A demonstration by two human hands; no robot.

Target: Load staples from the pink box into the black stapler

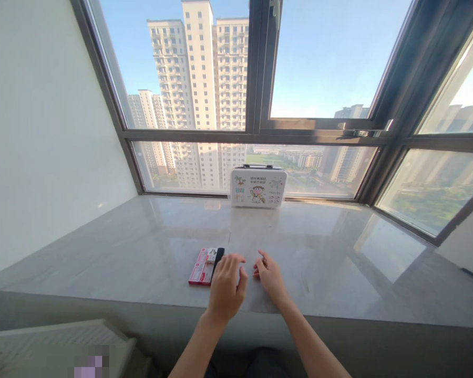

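Observation:
My left hand (227, 283) hovers at the sill's front half, thumb apart from its bent fingers, with nothing seen between them. Just beside its fingers lies a long black object (219, 256), partly covered by the hand, so its kind cannot be made out. Flat red-and-white boxes (199, 270) lie against the left side of the black object. A smaller white box (212, 255) with a dark picture rests at their far end. To the right, my right hand (270, 277) has its fingers curled in; whatever they hold, if anything, is hidden.
A white case (258, 188) with cartoon prints and a dark handle stands upright against the window. The glossy grey sill (142, 252) ends at a front edge near my wrists. A pale surface (43, 349) with a blurred-out patch is at lower left.

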